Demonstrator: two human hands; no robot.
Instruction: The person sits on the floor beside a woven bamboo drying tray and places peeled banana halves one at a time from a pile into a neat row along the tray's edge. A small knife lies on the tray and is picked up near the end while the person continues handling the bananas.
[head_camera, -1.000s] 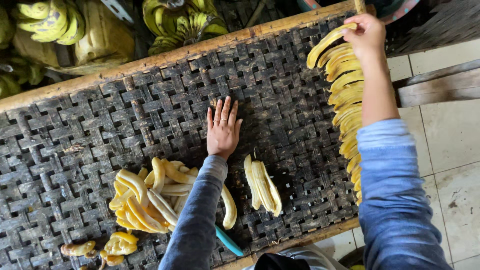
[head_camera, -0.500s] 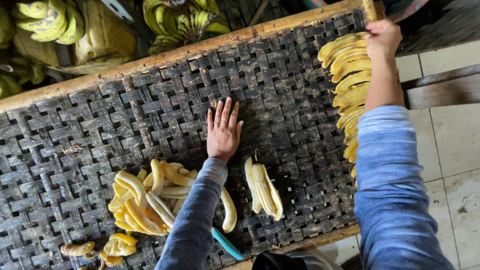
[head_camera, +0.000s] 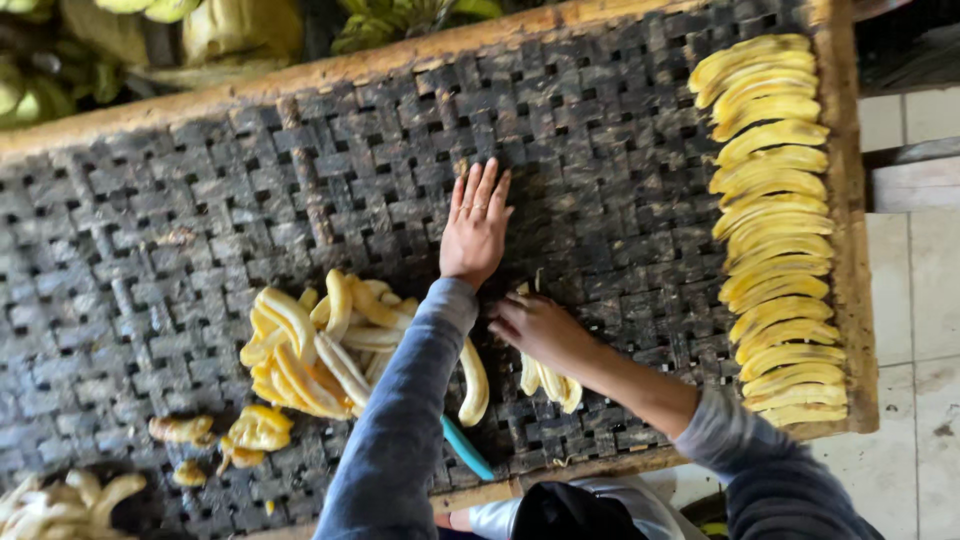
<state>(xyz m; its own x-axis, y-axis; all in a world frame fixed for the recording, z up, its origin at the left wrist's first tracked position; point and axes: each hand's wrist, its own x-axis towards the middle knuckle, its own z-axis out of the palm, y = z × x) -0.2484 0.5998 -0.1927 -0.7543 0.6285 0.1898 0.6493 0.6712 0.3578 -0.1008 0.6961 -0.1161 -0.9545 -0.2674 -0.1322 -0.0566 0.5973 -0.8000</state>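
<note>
Yellow banana slices (head_camera: 548, 378) lie under the half-curled right hand (head_camera: 535, 330); left hand (head_camera: 478, 225) lies spread flat, empty.

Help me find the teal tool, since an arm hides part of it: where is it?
In the head view, the teal tool lies near the woven rack's lower edge, poking out beneath the left forearm, just below a loose banana slice.

mat (head_camera: 200, 220): dark grey-black basket weave under my fingers
banana slices (head_camera: 775, 230): pale yellow, in a row far right of my fingers
peels (head_camera: 310, 350): yellow, browner bits, left of my fingers
sleeves (head_camera: 400, 430): grey-blue
knife handle (head_camera: 466, 448): teal
</note>
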